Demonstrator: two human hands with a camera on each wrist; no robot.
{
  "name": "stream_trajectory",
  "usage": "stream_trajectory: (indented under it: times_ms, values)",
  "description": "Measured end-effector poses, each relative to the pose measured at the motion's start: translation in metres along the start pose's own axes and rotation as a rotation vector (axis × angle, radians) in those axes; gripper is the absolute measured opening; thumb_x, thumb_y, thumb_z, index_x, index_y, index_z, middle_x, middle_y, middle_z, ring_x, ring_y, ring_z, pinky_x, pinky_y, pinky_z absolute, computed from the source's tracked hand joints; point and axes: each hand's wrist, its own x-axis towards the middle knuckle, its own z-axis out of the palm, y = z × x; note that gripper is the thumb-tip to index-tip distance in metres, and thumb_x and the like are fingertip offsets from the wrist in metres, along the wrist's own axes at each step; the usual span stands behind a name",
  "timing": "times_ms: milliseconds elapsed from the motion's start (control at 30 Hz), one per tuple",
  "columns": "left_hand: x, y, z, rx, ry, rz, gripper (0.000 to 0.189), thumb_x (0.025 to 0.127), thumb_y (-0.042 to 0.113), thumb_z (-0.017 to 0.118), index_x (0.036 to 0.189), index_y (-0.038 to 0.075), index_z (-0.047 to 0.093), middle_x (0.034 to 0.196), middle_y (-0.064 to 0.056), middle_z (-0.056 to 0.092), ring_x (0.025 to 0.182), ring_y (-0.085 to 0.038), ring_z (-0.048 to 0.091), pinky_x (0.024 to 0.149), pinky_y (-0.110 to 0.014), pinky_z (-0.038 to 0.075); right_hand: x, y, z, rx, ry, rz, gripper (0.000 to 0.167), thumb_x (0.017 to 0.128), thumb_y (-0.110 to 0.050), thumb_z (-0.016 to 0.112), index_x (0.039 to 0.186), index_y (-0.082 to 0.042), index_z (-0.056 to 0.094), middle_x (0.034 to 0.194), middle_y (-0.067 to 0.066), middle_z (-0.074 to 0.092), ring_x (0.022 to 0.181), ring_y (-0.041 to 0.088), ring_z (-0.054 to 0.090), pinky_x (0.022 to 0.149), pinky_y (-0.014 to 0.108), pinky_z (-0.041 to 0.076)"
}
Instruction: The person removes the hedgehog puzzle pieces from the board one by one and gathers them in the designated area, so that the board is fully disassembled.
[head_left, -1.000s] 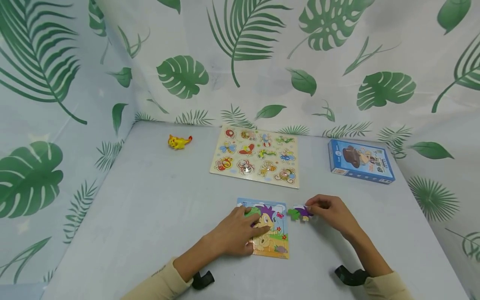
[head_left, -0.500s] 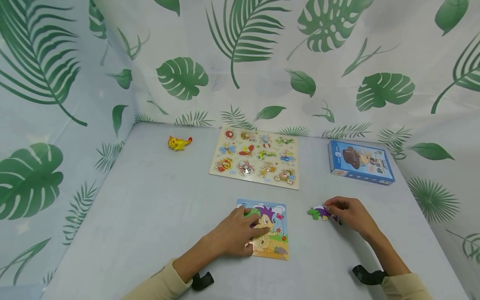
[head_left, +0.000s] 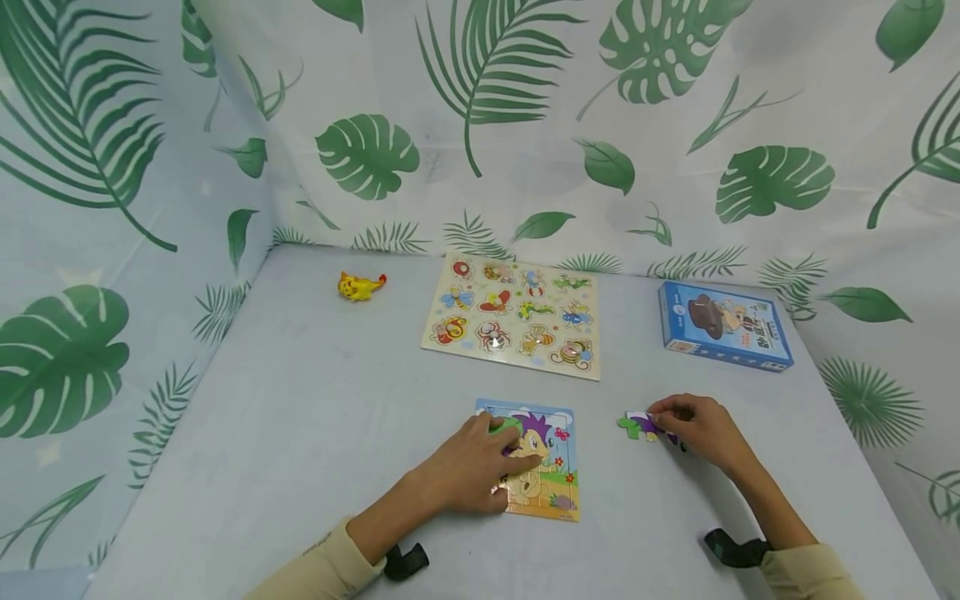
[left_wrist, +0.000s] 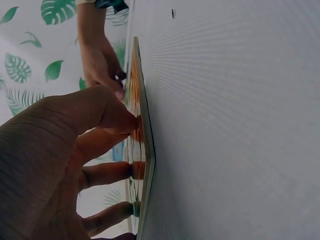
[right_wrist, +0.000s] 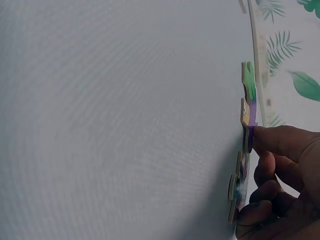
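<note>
My left hand (head_left: 468, 462) rests on a framed jigsaw puzzle (head_left: 566, 492) with a purple-haired cartoon picture. In the left wrist view its spread fingertips (left_wrist: 135, 171) press on the top of the board (left_wrist: 150, 150), which lies flat on the table. To the right of the board, my right hand (head_left: 693, 427) holds a green and purple jigsaw piece (head_left: 633, 425) between thumb and finger, low at the table. The right wrist view shows this jigsaw piece (right_wrist: 252, 107) at the thumb tip. Another jigsaw piece (right_wrist: 239, 182) sits close under the curled fingers, partly hidden.
Behind the jigsaw lies a wooden insect puzzle board (head_left: 513, 317). A blue box (head_left: 726, 325) stands at the back right. At the back left is a small yellow toy figure (head_left: 360, 287). A leaf-patterned curtain (head_left: 517, 192) hangs along the table's back edge.
My right hand has drawn the green and purple jigsaw piece to the right, away from the board, then stopped. The left hand has stayed in place on the puzzle.
</note>
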Motion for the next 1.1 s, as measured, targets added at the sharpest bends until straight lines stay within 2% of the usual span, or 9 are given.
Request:
stream_trajectory:
  times_ms: [633, 1100]
  values:
    - [0.0006, 0.0001, 0.0000, -0.006, 0.008, -0.004, 0.059, 0.084, 0.037, 0.064, 0.142, 0.040, 0.053, 0.116, 0.002, 0.051, 0.113, -0.029, 0.047, 0.097, -0.042, 0.036, -0.0020, -0.0044, 0.0023, -0.046, 0.048, 0.005, 0.014, 0.091, -0.015, 0.072, 0.100, -0.004, 0.075, 0.079, 0.000, 0.062, 0.072, 0.019, 0.049, 0.056, 0.027, 0.041]
    - [0.0002, 0.0008, -0.0011, -0.007, 0.000, -0.007, 0.059, 0.084, 0.038, 0.065, 0.142, 0.040, 0.054, 0.115, 0.002, 0.051, 0.114, -0.030, 0.047, 0.098, -0.042, 0.035, -0.0016, 0.0011, 0.0041, -0.046, 0.032, 0.029, 0.016, 0.091, -0.016, 0.072, 0.102, -0.005, 0.075, 0.080, 0.002, 0.062, 0.074, 0.020, 0.050, 0.057, 0.027, 0.042]
